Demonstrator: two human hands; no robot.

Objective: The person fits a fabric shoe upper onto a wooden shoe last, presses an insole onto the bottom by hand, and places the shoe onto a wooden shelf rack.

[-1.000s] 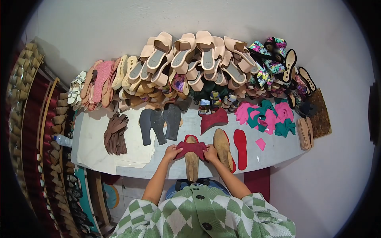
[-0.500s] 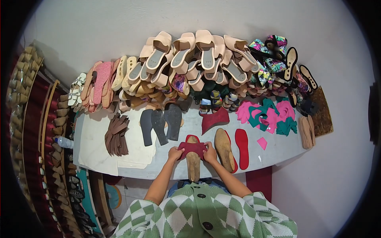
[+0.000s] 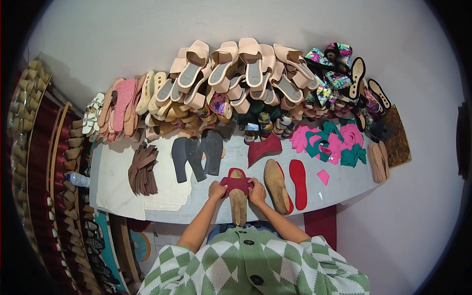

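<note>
A dark red shoe upper (image 3: 237, 184) lies across the front of a wooden shoe last (image 3: 239, 209). My left hand (image 3: 216, 190) pinches the upper's left end, and my right hand (image 3: 256, 191) has its fingers closed on the right end. The last's heel end points toward my body. Past the upper's far edge, a red insole (image 3: 236, 171) shows around the toe. Just right of my right hand lies a second wooden last (image 3: 275, 184) with a red sole under it. Beside that is a loose red insole (image 3: 298, 186).
A dark red piece (image 3: 264, 149) lies beyond my hands. Dark soles (image 3: 212, 152) and brown strips (image 3: 143, 169) are to the left, pink and green cut pieces (image 3: 324, 142) to the right. Beige heeled sandals (image 3: 251, 69) pile against the wall. A rack of lasts (image 3: 71, 187) stands at left.
My right hand has moved slightly left, bringing the upper's right end closer in to the last. My left hand keeps its hold. The head view has shifted a little.
</note>
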